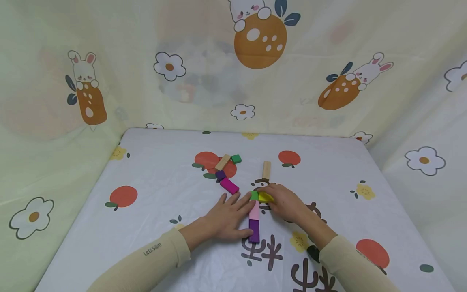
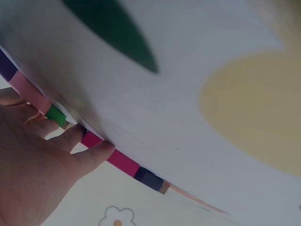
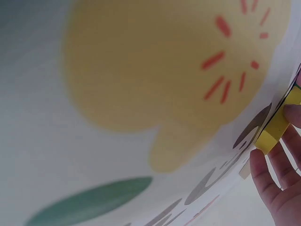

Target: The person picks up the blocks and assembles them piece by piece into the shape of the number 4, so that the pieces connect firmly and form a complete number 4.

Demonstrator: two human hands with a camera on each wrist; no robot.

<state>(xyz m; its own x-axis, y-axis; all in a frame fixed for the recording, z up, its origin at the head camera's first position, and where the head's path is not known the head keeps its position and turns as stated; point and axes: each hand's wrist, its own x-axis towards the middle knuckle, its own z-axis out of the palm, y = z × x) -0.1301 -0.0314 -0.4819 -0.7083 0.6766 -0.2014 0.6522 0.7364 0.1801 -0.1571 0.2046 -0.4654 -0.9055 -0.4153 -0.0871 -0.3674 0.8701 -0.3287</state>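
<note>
In the head view, a purple block (image 1: 254,231), a pink block (image 1: 254,211) and a small green block (image 1: 254,196) lie end to end in a line. My left hand (image 1: 228,217) is flat and spread along the left side of this line, its thumb at the purple block and its index finger by the pink one. From the right, my right hand (image 1: 286,201) pinches a yellow block (image 1: 266,197) beside the green block. The right wrist view shows the thumb on top of the yellow block, other fingertips at its far side.
Beyond my left hand lie a magenta block (image 1: 229,186), a dark purple block (image 1: 220,175), a natural wood block (image 1: 223,162) and another green block (image 1: 236,158). A second wood block (image 1: 266,170) lies past my right hand. A printed cloth (image 1: 157,235) covers the table.
</note>
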